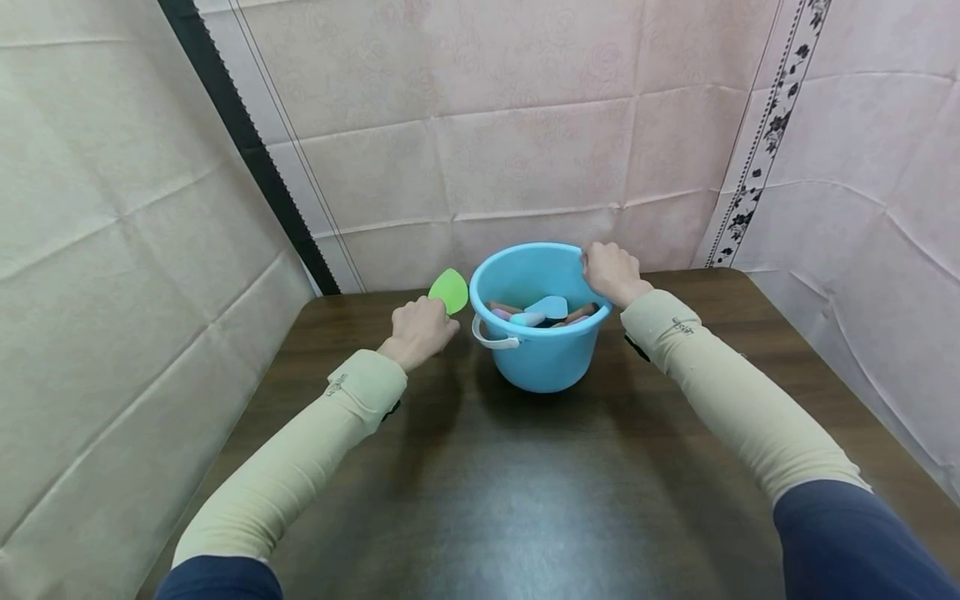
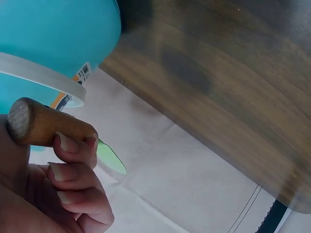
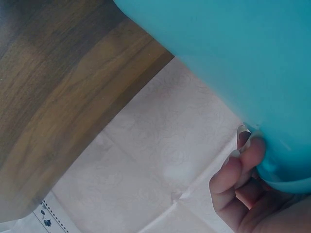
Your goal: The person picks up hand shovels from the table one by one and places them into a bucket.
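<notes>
My left hand (image 1: 418,332) holds a small green shovel (image 1: 448,292) by its wooden handle (image 2: 60,126), just left of a blue bucket (image 1: 543,362). Its fingers curl round the handle in the left wrist view, and the pointed green blade extends beyond them. The right hand (image 1: 613,273) grips the bucket's rim at the right side, fingers curled on the outer wall in the right wrist view. Inside the upright bucket lie several tools, among them a light-blue shovel blade (image 1: 551,306) and brown handles, partly hidden by the wall.
The bucket's white carrying handle (image 1: 491,335) hangs down on its left side. Everything stands near the far edge of a dark brown wooden table (image 1: 480,500). Pale cloth (image 1: 525,150) hangs behind the table and at both sides.
</notes>
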Action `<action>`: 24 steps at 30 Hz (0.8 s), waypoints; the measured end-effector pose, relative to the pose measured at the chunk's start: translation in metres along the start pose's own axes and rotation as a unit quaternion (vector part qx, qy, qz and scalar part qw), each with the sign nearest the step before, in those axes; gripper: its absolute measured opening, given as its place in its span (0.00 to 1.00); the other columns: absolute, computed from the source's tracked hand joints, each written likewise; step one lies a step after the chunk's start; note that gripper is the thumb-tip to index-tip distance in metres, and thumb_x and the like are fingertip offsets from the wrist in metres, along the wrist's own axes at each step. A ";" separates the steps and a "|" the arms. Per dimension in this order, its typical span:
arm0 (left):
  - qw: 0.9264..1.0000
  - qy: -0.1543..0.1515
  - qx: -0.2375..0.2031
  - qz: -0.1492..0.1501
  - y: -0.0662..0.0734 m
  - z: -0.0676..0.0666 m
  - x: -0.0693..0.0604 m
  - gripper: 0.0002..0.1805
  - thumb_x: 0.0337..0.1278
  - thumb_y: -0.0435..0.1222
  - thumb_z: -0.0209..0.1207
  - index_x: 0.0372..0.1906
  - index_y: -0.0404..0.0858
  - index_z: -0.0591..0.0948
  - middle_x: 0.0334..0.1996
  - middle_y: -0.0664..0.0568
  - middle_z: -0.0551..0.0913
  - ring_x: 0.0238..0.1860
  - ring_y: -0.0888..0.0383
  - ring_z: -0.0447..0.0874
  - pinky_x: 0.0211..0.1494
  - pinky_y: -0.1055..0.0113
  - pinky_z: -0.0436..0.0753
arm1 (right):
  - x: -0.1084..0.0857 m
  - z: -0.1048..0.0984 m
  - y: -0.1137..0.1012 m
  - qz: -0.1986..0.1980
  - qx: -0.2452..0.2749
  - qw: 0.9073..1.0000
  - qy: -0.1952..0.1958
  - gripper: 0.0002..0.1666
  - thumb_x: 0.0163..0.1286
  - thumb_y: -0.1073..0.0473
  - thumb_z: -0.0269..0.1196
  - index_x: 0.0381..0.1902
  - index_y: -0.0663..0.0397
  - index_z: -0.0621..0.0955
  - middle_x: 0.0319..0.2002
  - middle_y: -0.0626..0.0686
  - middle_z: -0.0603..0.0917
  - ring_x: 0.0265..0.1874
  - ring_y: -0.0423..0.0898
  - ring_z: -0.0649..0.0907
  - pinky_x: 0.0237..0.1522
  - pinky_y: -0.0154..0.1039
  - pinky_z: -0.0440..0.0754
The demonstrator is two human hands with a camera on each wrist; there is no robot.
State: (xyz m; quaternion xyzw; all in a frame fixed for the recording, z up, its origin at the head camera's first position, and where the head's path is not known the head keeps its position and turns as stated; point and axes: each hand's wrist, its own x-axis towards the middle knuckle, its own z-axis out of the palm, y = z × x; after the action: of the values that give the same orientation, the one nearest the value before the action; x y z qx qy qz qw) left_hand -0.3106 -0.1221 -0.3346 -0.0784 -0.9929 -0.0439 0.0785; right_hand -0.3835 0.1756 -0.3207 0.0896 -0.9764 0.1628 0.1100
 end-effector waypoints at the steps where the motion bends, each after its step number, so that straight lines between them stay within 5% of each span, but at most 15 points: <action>1: 1.000 0.000 0.002 0.000 0.000 -0.001 0.000 0.21 0.58 0.40 0.52 0.09 0.43 0.70 0.09 0.54 0.70 0.13 0.57 0.69 0.16 0.65 0.65 | 0.000 0.000 0.000 0.001 -0.001 1.000 0.001 0.18 0.76 0.58 0.46 0.26 0.57 0.72 0.21 0.54 0.67 0.25 0.54 0.76 0.30 0.49 0.73; 24: 1.000 0.009 -0.003 -0.003 0.005 -0.027 0.006 0.21 0.58 0.40 0.50 0.09 0.43 0.71 0.10 0.54 0.70 0.15 0.55 0.71 0.19 0.62 0.68 | 0.000 0.000 -0.001 0.002 -0.002 1.000 -0.004 0.16 0.76 0.58 0.46 0.31 0.58 0.75 0.22 0.55 0.69 0.26 0.54 0.77 0.30 0.49 0.73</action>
State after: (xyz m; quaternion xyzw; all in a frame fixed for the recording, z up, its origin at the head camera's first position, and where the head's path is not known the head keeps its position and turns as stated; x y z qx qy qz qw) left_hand -0.3113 -0.1192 -0.3063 -0.0752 -0.9922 -0.0477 0.0875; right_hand -0.3831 0.1747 -0.3204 0.0882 -0.9773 0.1612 0.1058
